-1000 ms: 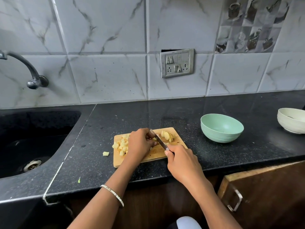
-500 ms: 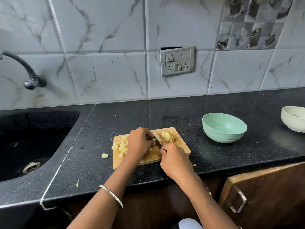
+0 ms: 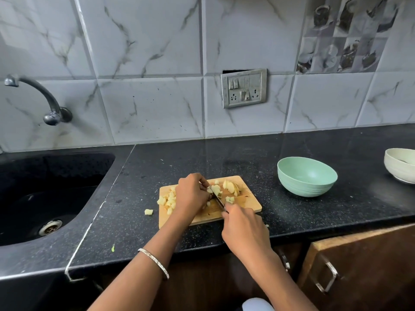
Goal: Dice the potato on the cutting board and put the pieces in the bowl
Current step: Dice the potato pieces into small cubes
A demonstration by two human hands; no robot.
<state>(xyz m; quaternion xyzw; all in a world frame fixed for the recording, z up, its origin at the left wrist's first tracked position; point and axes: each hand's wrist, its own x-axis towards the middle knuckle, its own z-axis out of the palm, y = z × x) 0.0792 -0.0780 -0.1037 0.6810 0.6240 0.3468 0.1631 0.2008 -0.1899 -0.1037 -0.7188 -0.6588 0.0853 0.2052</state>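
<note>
Two grips over the wooden cutting board (image 3: 249, 204): left grip (image 3: 193, 194) curled, pinning a potato chunk (image 3: 216, 189); right grip (image 3: 244, 230) wrapped round the knife (image 3: 217, 199), blade slanting away toward the left grip. Diced pile (image 3: 169, 199) sits left of that grip. Green bowl (image 3: 307, 176) is well right, on the black speckled tabletop (image 3: 224, 158). Marble tiles (image 3: 152, 108) behind.
</note>
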